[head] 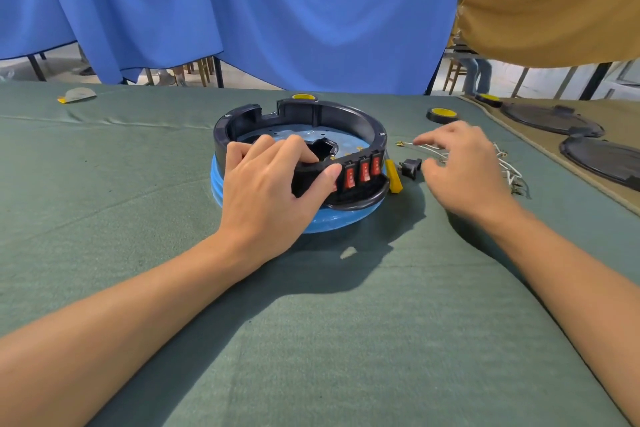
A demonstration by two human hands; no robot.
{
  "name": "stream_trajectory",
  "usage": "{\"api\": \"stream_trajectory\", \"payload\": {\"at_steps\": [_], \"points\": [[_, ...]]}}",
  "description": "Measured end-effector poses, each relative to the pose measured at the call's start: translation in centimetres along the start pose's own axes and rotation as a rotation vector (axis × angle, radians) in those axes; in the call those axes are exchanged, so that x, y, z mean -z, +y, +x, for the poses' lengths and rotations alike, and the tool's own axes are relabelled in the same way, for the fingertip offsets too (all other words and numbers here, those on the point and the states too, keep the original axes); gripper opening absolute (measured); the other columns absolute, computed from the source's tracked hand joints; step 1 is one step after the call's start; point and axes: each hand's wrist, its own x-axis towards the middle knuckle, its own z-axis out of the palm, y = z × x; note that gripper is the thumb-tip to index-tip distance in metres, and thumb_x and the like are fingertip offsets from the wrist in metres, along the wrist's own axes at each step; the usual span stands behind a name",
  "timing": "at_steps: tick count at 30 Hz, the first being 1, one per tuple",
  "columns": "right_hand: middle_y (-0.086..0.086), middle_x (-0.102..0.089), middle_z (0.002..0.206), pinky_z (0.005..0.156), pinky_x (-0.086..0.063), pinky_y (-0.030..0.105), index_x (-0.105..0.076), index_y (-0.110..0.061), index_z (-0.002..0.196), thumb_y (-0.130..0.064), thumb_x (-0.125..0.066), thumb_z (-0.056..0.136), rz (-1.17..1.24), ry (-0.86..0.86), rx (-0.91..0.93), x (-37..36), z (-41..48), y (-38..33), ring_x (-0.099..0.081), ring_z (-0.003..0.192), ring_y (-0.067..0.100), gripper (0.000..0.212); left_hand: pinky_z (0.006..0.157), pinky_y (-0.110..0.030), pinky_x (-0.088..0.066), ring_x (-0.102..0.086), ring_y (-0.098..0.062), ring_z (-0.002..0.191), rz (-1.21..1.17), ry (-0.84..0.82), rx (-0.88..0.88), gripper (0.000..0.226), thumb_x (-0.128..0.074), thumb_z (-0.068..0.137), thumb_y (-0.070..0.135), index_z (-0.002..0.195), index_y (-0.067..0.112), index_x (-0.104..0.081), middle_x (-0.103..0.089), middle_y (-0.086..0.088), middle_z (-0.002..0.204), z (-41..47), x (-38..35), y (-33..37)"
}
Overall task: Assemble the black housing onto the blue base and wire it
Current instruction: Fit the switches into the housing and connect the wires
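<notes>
Housing (304, 114), black rigid ring seated on blue base (343, 224) on the tabletop (311, 340), probably light, best held by its rim: left hand (273, 184), fingers (296, 147) curled over the front rim beside red switches (363, 172); right hand (464, 166) spread loosely above white wires (506, 165), holding nothing.

Assembly workshop: cloth-covered bench (311, 340), blue curtain (277, 10) as partition, spare black lids (550, 120) alongside.

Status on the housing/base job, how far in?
Done: black housing sits on the blue base. In hand: left hand grips the housing's switch side; right hand reaches the white wires, grip unclear. Left: wiring; wires and black connector lie loose on the cloth.
</notes>
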Motion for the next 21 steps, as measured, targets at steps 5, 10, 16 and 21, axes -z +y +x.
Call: {"api": "stream_trajectory", "payload": {"at_steps": [5,10,16,21], "points": [[0.009,-0.054,0.137,0.106,-0.032,0.040,-0.059,-0.016,0.132,-0.022,-0.055,0.094,-0.126,-0.235,0.021,-1.4,0.3,0.7,-0.043,0.127,0.031,0.038,0.078,-0.030,-0.017,-0.039,-0.004,0.076,-0.065,0.012,0.079,0.039,-0.060,0.086,0.050,0.071,0.014,-0.057,-0.040,0.028,0.068,0.6,0.1,-0.6],[0.009,-0.058,0.128,0.101,-0.039,0.039,-0.061,-0.020,0.127,-0.025,-0.057,0.093,-0.137,-0.298,0.038,-1.7,0.2,0.9,-0.049,0.122,0.030,0.035,0.081,-0.032,-0.018,-0.042,0.006,0.074,-0.141,0.023,0.246,0.042,-0.053,0.091,0.046,0.061,0.017,-0.048,-0.043,0.018,0.062,1.5,0.5,-3.2],[0.010,-0.064,0.103,0.087,-0.048,0.040,-0.066,-0.021,0.111,-0.032,-0.064,0.089,-0.080,-0.092,-0.030,-1.6,0.3,0.9,-0.058,0.100,0.030,0.025,0.085,-0.030,-0.019,-0.051,-0.012,0.089,-0.057,0.050,0.323,0.034,-0.046,0.091,0.041,0.069,0.016,-0.055,-0.059,0.010,0.073,2.8,1.1,-2.4],[0.008,-0.066,0.097,0.087,-0.049,0.037,-0.064,-0.012,0.103,-0.021,-0.069,0.086,0.135,0.059,-0.018,-1.7,0.1,-0.5,-0.062,0.091,0.023,0.019,0.087,-0.038,-0.031,-0.057,-0.030,0.099,0.381,-0.257,-0.092,0.042,-0.042,0.092,0.050,0.099,0.012,-0.059,-0.067,-0.003,0.099,2.6,-0.5,1.4]]}}
